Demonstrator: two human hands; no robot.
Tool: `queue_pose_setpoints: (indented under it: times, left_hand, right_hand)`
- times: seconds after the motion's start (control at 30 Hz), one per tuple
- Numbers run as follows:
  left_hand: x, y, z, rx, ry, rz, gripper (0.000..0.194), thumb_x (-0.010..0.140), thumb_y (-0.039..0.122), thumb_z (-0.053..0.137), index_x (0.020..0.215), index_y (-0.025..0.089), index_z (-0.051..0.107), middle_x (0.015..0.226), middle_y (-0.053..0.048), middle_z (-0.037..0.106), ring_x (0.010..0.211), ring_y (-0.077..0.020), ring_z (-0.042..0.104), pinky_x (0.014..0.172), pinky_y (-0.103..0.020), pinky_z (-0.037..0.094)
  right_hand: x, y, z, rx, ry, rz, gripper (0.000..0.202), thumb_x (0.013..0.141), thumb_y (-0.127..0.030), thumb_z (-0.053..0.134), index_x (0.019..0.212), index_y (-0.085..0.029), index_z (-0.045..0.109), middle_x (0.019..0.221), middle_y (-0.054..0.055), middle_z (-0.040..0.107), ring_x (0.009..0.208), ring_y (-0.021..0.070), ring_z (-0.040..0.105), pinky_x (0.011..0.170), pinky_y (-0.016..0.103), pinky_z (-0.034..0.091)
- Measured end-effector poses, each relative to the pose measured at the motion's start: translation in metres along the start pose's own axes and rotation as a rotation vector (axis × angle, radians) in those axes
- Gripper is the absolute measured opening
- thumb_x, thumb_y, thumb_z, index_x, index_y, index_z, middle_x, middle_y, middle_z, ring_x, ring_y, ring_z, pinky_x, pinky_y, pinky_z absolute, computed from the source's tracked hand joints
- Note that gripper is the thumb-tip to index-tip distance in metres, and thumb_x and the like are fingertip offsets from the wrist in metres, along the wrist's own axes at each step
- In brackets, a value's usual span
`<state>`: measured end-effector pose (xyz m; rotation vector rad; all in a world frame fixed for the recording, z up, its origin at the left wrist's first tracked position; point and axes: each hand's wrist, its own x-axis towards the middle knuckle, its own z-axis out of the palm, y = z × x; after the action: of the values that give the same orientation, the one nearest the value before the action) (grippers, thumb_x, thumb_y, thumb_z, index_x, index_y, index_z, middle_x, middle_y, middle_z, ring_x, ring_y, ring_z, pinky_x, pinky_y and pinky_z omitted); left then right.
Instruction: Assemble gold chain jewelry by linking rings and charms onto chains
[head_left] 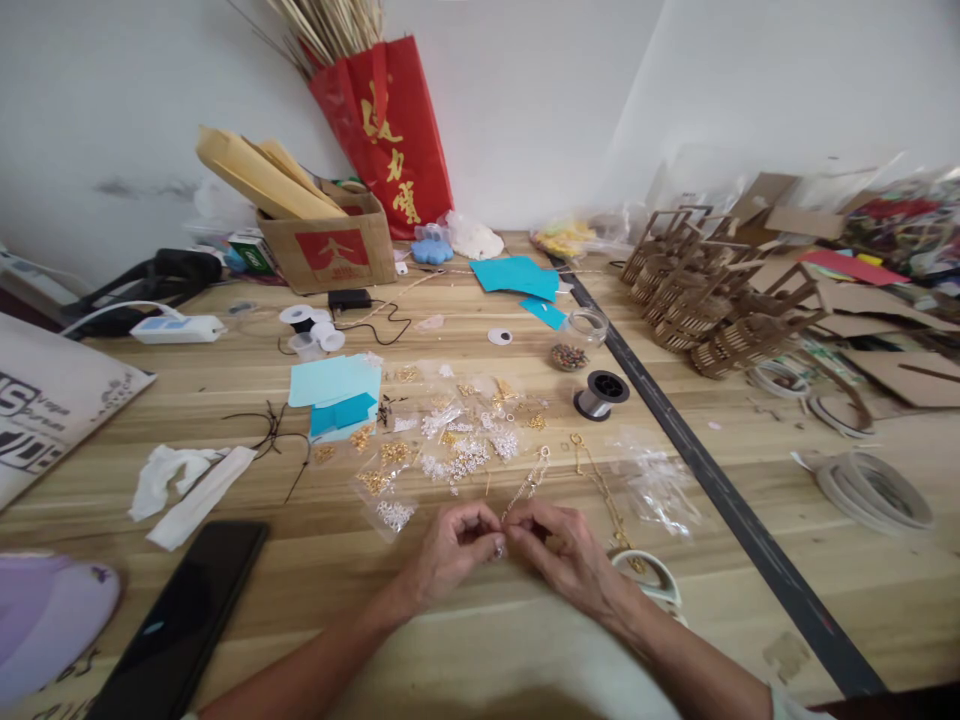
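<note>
My left hand and my right hand meet fingertip to fingertip low in the middle of the head view. Both are closed in a pinch at the near end of a thin silver-coloured chain. From the fingers the chain runs away across the table to a gold-coloured clasp. A tiny shiny piece shows at my left thumb tip, too small to name. Right of my hands lies a gold chain, its lower end by a white ring-shaped item. Small clear bags of gold and silver jewelry findings lie just beyond my fingers.
A wire spool and a jar of beads stand beyond, near a dark strip across the table. Woven bamboo baskets crowd the right. A black phone lies at left front; a paper bag stands behind.
</note>
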<state>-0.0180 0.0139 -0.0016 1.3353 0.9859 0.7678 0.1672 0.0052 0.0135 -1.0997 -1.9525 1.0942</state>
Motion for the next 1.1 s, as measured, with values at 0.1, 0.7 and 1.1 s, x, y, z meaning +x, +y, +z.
queue_pose_setpoints:
  times: [0.1, 0.7, 1.1]
  left_hand:
    - [-0.0009, 0.0019, 0.0001, -0.027, -0.02, -0.016, 0.011, 0.076, 0.025, 0.063, 0.072, 0.015, 0.062, 0.065, 0.001, 0.06, 0.061, -0.0119, 0.055, 0.06, -0.023, 0.044]
    - [-0.001, -0.0004, 0.0009, -0.087, -0.058, -0.013, 0.025, 0.079, 0.037, 0.064, 0.069, 0.014, 0.059, 0.061, 0.0, 0.058, 0.056, -0.011, 0.054, 0.057, -0.023, 0.044]
    - [-0.0017, 0.002, -0.0013, -0.07, -0.065, -0.033, 0.022, 0.079, 0.036, 0.063, 0.072, 0.016, 0.059, 0.064, -0.001, 0.06, 0.06, -0.0126, 0.055, 0.061, -0.024, 0.045]
  right_hand:
    - [0.0, -0.0006, -0.0011, 0.01, -0.02, 0.018, 0.019, 0.095, -0.028, 0.048, 0.085, -0.017, 0.059, 0.069, 0.0, 0.059, 0.061, 0.0119, 0.051, 0.055, 0.021, 0.037]
    - [0.001, -0.0031, -0.0017, -0.083, -0.034, 0.027, 0.025, 0.098, -0.028, 0.043, 0.082, -0.017, 0.059, 0.066, -0.001, 0.058, 0.058, 0.0111, 0.05, 0.056, 0.021, 0.037]
    - [0.002, -0.0047, -0.0009, -0.137, -0.023, -0.051, 0.024, 0.097, -0.025, 0.045, 0.086, -0.018, 0.065, 0.069, 0.002, 0.065, 0.059, 0.0125, 0.056, 0.057, 0.022, 0.041]
